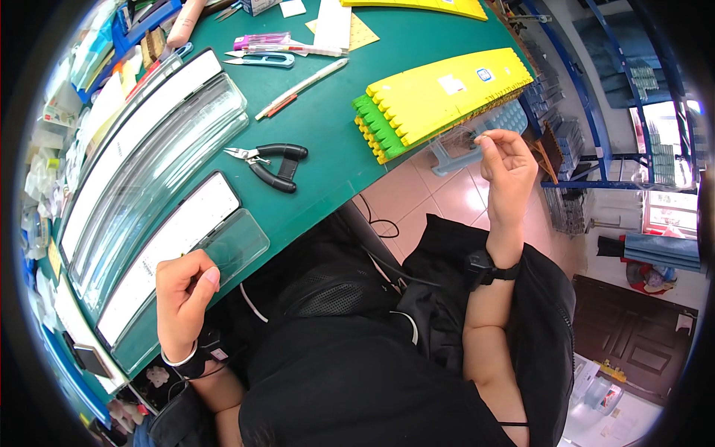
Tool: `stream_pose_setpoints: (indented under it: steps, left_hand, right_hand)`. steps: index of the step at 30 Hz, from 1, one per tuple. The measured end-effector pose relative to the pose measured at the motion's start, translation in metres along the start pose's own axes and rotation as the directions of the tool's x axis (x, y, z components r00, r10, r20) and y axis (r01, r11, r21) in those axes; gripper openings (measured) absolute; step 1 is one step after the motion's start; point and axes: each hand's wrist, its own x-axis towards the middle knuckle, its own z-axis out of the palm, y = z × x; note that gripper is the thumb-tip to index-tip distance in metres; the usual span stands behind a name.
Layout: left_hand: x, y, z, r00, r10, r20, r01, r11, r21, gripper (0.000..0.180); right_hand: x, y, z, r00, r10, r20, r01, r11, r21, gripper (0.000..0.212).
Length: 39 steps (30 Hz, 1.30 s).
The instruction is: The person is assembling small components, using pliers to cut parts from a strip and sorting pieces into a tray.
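Observation:
My left hand (pixel 181 298) is closed, its thumb pressed against the curled fingers, at the table's near left edge. What it may hold is too small to make out. Just below it lies a long white-lined clear case (pixel 167 257) with a clear lid part (pixel 237 242). My right hand (pixel 508 173) is raised past the table's edge, thumb and forefinger pinched on a fine thread-like strand (pixel 463 132). Nearby, a stack of yellow notched strips (pixel 454 86), with a green notched strip (pixel 378 125) among them, juts over the table's edge. Black-handled cutting pliers (pixel 277 165) lie between my hands.
Several long clear cases (pixel 160 141) curve along the left side of the green table (pixel 328 141). Snips (pixel 261 59), a white pen (pixel 305 86) and paper sheets (pixel 334 26) lie farther back. A blue plastic stool (pixel 491 123) stands beyond the right edge, with shelving behind it.

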Motion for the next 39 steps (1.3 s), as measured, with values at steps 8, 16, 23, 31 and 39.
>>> stream_pose_setpoints:
  steps: [8,16,23,31,39]
  left_hand:
    - [-0.004,-0.004,-0.003,0.999,0.016,-0.051,-0.017,1.0,-0.018,0.027]
    - [-0.012,-0.019,-0.01,0.987,-0.017,-0.158,0.0,0.994,-0.108,0.039]
    - [-0.01,-0.02,-0.01,0.979,0.025,-0.202,-0.046,0.994,-0.101,0.033]
    - [-0.01,-0.018,-0.012,0.994,-0.021,-0.108,0.009,0.994,-0.105,0.037]
    - [-0.006,-0.015,-0.008,0.99,0.022,-0.139,-0.031,0.997,-0.067,0.035]
  right_hand:
    - [0.01,0.026,-0.018,0.99,0.103,0.099,-0.129,0.942,0.309,0.01]
    - [0.011,0.023,-0.015,0.978,0.116,0.173,-0.178,0.896,0.406,0.01]
    - [0.006,0.017,-0.001,0.987,0.083,0.137,-0.118,0.955,0.271,0.007]
    - [0.003,0.017,0.007,0.994,0.043,0.097,-0.057,0.988,0.144,0.007]
    - [0.003,0.02,0.005,0.992,-0.049,0.12,0.036,0.994,0.107,0.008]
